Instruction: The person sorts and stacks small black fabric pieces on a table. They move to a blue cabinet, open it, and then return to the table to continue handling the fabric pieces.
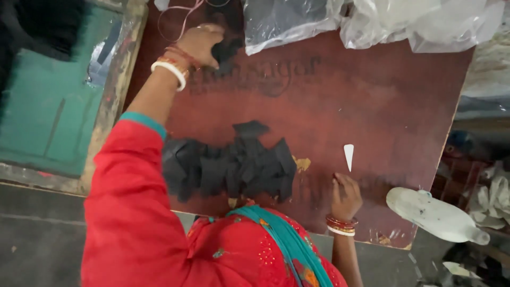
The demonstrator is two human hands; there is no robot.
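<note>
Fingers of left hand (pixel 201 43) hidden behind black scrap (pixel 226 50).

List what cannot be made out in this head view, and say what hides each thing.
- Left hand fingertips: buried in the black piece it grips.
- Black cut pieces, near edge: covered by red sleeve.
- Plastic bags' contents: cut off by the top edge, glare.
- Right hand palm: turned down onto the board.

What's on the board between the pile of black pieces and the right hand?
In the head view, a small yellowish scrap beside the pile of black pieces; otherwise bare red-brown board up to the right hand.
</note>
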